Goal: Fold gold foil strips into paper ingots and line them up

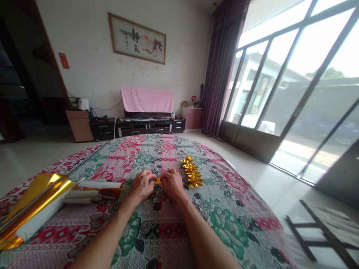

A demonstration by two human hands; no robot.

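Observation:
A small piece of gold foil paper (158, 181) is pinched between my two hands over the middle of the table. My left hand (143, 184) grips its left end with bent fingers. On the other end, the fingers of my right hand (171, 182) are closed, hiding much of the paper. Just right of my right hand lies a row of several folded gold paper ingots (193, 175), shiny and pointed at both ends. To the left of my left hand are stacks of white and gold paper (84, 194).
A large roll of gold foil sheets (36, 209) lies at the table's left side. A flowered cloth (224, 228) covers the round table. A wooden stool (322, 228) stands on the floor at the right, near glass doors (280, 82).

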